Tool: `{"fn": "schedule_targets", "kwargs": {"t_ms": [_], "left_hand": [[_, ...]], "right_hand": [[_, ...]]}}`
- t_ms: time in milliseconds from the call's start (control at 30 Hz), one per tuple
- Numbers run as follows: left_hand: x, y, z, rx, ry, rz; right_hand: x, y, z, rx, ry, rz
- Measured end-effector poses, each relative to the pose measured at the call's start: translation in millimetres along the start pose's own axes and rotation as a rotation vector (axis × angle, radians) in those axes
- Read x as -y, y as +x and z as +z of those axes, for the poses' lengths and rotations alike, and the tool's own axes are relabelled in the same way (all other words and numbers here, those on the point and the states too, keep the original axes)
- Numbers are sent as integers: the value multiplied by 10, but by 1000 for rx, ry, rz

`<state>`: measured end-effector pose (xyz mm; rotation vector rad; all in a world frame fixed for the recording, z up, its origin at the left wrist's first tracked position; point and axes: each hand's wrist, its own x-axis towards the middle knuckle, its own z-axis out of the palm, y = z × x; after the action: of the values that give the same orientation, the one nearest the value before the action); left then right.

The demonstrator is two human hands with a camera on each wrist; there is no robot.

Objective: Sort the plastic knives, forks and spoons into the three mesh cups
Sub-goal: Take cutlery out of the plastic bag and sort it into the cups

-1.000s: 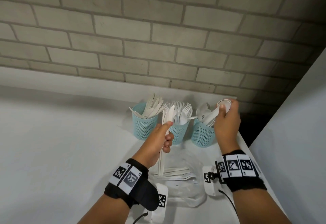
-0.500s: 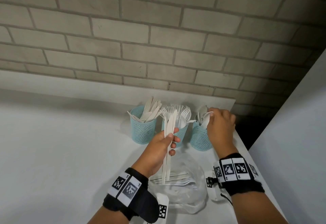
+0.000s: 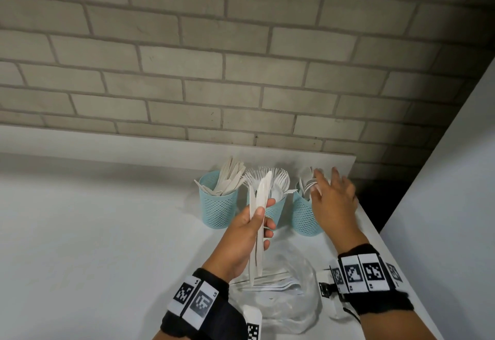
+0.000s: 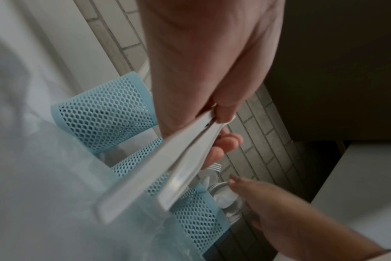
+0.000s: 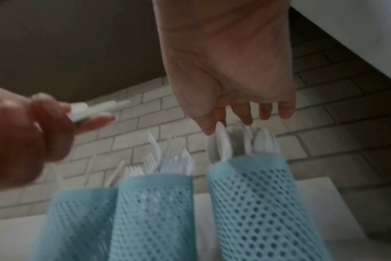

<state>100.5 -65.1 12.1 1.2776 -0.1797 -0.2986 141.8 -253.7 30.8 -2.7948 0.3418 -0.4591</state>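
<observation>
Three blue mesh cups stand in a row by the wall: the left cup (image 3: 218, 205) holds knives, the middle cup (image 3: 276, 211) forks, the right cup (image 3: 304, 217) spoons. My left hand (image 3: 251, 228) grips a bunch of white plastic knives (image 3: 258, 221), held upright in front of the middle cup; their handles (image 4: 154, 174) fill the left wrist view. My right hand (image 3: 332, 200) hovers over the right cup with its fingers (image 5: 265, 110) spread and empty, just above the spoon bowls (image 5: 246, 141). More white cutlery (image 3: 270, 283) lies on the table below.
A crumpled clear plastic bag (image 3: 292, 299) lies near the front over the loose cutlery. The white table (image 3: 93, 232) ends at a brick wall (image 3: 241, 71) behind the cups. A white panel (image 3: 455, 179) rises on the right, with a dark gap beside the right cup.
My right hand lowered the spoon into the right cup, let it go and opened its fingers. My left hand with the knives drifted slightly right and down.
</observation>
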Motion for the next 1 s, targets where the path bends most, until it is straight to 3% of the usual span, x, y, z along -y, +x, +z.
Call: {"fn": "schedule_targets", "kwargs": {"t_ms": [67,167,367,600,800,1000], "left_hand": [[24,2,-6,-7,11,23],[46,9,3,-28,33,81],[-20,-10,36,-42,33,123],[-2,-41,-25,-44,76,85],[-19,-97,-29,88,22,64],[-41,-127,-44,118,-49,-10]], "right_hand": [[139,-110,-105,-71,81,-45],[392,-331,-249,-124,441,-167],[650,-600,-175,355,1024,-178],[647,-681,-141,465,1206,-89],[646,-663,-152,455,1254,14],[577,-607,-96,504,1275,56]]}}
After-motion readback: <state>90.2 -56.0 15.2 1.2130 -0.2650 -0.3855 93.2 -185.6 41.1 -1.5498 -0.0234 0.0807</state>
